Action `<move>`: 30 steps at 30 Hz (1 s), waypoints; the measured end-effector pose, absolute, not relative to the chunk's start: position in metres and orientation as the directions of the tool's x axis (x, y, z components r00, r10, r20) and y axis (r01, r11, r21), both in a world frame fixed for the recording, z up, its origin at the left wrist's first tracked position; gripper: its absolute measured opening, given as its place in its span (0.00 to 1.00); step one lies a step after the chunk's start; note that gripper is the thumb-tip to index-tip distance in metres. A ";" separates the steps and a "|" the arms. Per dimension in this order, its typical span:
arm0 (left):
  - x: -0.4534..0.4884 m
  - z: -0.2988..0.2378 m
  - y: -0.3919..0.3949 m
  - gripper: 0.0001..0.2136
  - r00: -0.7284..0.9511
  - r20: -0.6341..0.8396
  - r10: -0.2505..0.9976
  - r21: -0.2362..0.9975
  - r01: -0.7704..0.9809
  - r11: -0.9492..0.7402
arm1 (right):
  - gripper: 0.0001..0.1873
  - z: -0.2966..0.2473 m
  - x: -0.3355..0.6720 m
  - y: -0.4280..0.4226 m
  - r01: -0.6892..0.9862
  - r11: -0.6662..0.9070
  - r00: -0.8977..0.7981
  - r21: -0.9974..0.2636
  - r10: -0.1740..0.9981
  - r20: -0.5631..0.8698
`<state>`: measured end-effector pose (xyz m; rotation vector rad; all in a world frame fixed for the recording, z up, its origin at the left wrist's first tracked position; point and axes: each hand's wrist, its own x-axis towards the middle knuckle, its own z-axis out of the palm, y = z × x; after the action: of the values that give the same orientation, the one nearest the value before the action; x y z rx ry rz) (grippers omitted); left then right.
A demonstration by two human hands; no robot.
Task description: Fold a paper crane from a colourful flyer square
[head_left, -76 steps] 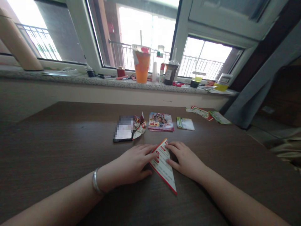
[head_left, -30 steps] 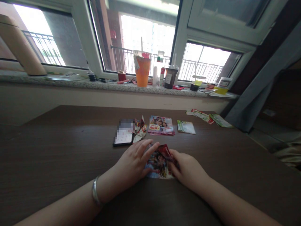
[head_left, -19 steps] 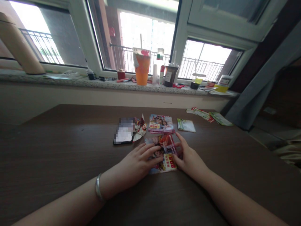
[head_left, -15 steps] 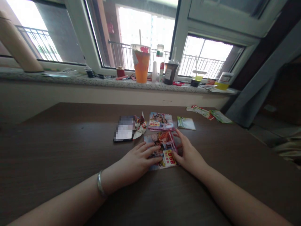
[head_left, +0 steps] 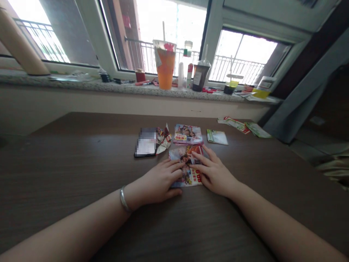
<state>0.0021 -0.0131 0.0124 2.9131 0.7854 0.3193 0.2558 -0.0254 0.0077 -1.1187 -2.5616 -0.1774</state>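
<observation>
A colourful printed flyer (head_left: 188, 176) with a yellow price patch lies flat on the dark wooden table (head_left: 68, 174). My left hand (head_left: 165, 180) rests over its left side, fingers stretched out, with the thumb on the tabletop near the lower edge. On the right side of the flyer lies my right hand (head_left: 215, 173), fingers spread across the print. Both palms face down, and neither hand grips anything. Just beyond is a stack of similar flyers (head_left: 189, 133), close to the far edge of the one under my hands.
Left of the stack lie a phone (head_left: 147, 142) and a crumpled wrapper (head_left: 164, 140). To the right sit a small stack of green-and-white cards (head_left: 217, 137) and loose leaflets (head_left: 257, 130). An orange drink cup (head_left: 165, 67) and a dark drink cup (head_left: 201, 76) stand on the windowsill.
My right hand has moved from the flyer's right edge onto its face, fingers now spread over it. My left thumb has slid down off the print. The view has tilted slightly downward.
</observation>
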 end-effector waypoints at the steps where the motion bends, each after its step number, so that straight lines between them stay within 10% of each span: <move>1: 0.002 0.010 -0.012 0.26 0.839 0.174 0.515 0.154 0.494 -0.856 | 0.23 0.007 0.255 -0.026 0.725 0.688 -0.639 -0.015 0.682 0.356; 30: 0.001 0.000 -0.004 0.33 0.813 0.134 0.567 0.146 0.550 -0.823 | 0.39 0.030 0.251 -0.041 0.566 0.800 -0.804 -0.199 0.589 0.083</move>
<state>0.0013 -0.0040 0.0003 2.8951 0.8941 0.2623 0.2510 -0.0406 0.0296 -0.9181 -2.8455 0.2476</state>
